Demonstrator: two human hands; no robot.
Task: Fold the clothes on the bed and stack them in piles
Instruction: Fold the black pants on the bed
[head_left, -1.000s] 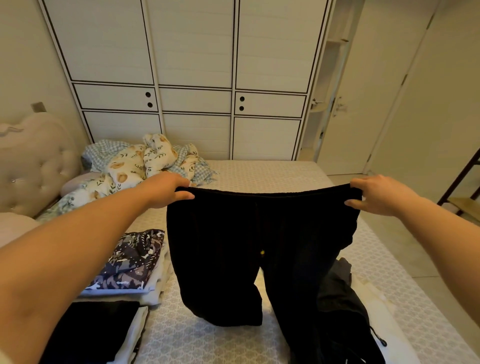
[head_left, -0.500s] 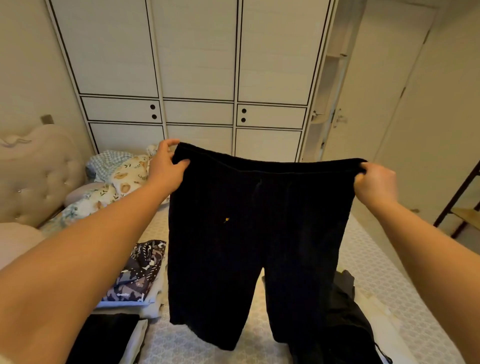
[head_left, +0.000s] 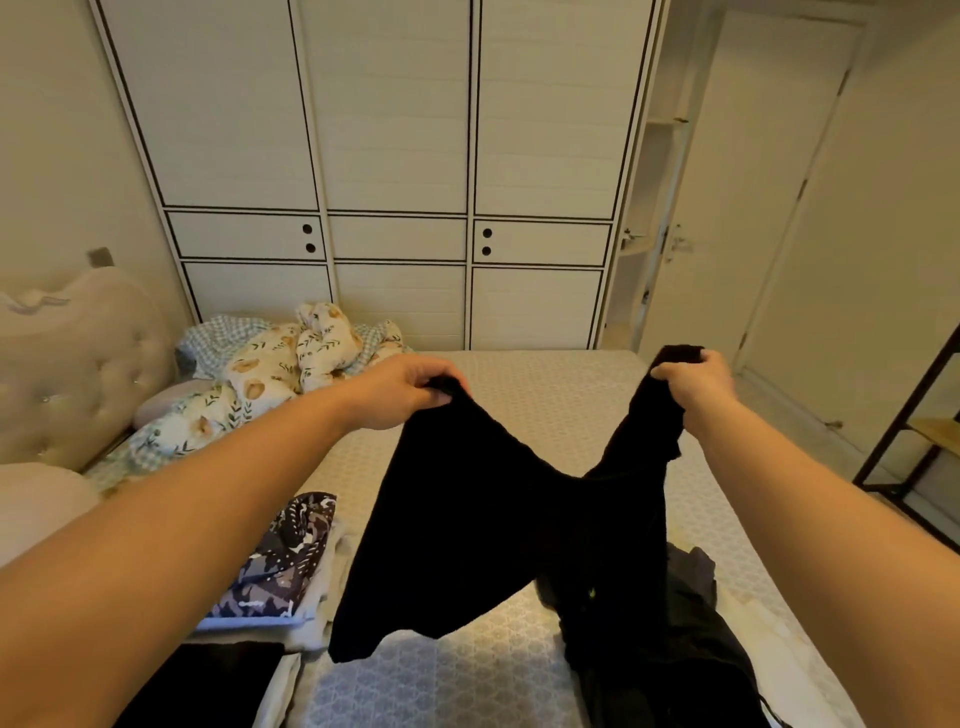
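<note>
Step in hand: I'd judge this the start of folding the black, soft-fabric trousers (head_left: 483, 519), held up in the air over the pale patterned bed (head_left: 545, 400).
Left hand (head_left: 410, 387): its grip is closed, fingers and thumb pinching one top corner of the waistband.
Right hand (head_left: 696, 382): its grip is closed too, fingers curled round the other top corner, with the cloth bunched under it.
How the trousers hang: the waistband sags in a deep dip between the two hands; one leg swings free above the mattress on the left, while the other drops toward the dark heap on the right.
Doing it well: to my eye the band wants drawing taut and level first, then the two corners brought together so leg lies on leg, before laying it flat on the bare stretch of bed.
Risk: the right leg may catch on the loose dark garments (head_left: 691, 649) under it; lifting clear first would help.
Piles: at left lies a folded stack topped by a navy and white patterned garment (head_left: 280, 561) over pale pieces; nearer, a flat black folded piece (head_left: 208, 680) on white.
Containers: none holding clothes that I can see; the white wardrobe (head_left: 395, 171) beyond the bed has its doors closed, contents hidden.
Elsewhere: floral and checked bedding (head_left: 270, 364) is heaped by the tufted headboard (head_left: 67, 364).
</note>
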